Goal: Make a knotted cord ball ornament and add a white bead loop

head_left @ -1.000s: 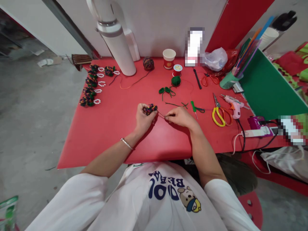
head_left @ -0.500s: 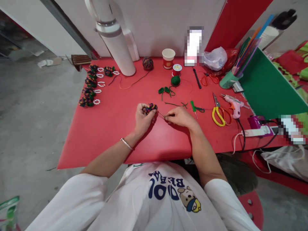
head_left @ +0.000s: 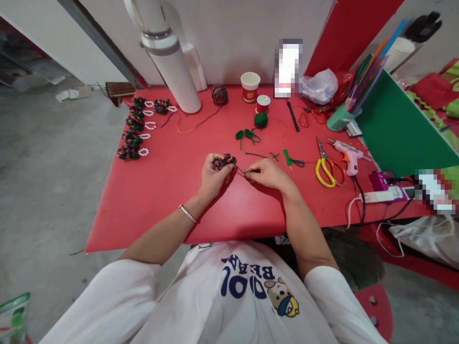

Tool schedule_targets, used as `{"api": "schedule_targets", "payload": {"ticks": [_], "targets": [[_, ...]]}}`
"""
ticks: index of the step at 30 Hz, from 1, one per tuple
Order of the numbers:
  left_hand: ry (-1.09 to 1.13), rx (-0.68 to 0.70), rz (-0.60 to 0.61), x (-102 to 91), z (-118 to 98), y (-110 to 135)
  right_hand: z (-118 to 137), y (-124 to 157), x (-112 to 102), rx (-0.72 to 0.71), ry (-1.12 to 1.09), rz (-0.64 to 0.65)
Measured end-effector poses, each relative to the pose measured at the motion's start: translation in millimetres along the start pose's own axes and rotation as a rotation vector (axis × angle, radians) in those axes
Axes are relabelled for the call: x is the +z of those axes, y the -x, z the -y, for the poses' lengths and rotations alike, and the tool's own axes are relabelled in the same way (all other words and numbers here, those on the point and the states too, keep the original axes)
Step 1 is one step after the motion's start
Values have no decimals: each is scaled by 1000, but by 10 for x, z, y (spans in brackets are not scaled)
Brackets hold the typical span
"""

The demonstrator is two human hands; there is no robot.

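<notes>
My left hand (head_left: 212,176) is closed around a small multicoloured yarn flower (head_left: 224,161) just above the red table (head_left: 154,191). My right hand (head_left: 267,173) pinches a thin cord or needle (head_left: 239,170) that runs from the flower to its fingertips. The two hands sit close together at the table's middle. A silver bangle (head_left: 188,213) circles my left wrist.
Finished yarn flowers with bead loops (head_left: 134,129) lie at the far left. A white flask (head_left: 172,62), yarn ball (head_left: 219,94), paper cup (head_left: 250,86), green yarn (head_left: 261,120), green crochet hook (head_left: 288,158), yellow scissors (head_left: 324,167), pink glue gun (head_left: 347,155) and power strip (head_left: 385,195) stand around.
Almost nothing differs. My hands keep their grips on the flower and the cord; the view has shifted very slightly.
</notes>
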State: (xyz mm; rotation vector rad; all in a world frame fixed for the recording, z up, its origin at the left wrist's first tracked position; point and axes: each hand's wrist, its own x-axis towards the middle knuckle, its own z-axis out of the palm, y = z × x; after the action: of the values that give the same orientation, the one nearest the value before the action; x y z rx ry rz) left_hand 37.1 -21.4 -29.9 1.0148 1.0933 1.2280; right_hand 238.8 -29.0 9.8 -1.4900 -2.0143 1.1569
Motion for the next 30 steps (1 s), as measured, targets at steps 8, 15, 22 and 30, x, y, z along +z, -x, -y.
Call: {"api": "schedule_targets", "payload": {"ticks": [8,15,22,30], "targets": [[102,-82,5,-39,-2,-30,4,-1,-7,-7,26,-1],[87,-95,-14,-32,-26,-49,-44,-2,-12,-60,69,5],[59,-77,-16,5,-66,-8,-53,-13,-17,-80,147,18],[43,-73,9,17,-113,19,-36,5,-28,-116,185,36]]}}
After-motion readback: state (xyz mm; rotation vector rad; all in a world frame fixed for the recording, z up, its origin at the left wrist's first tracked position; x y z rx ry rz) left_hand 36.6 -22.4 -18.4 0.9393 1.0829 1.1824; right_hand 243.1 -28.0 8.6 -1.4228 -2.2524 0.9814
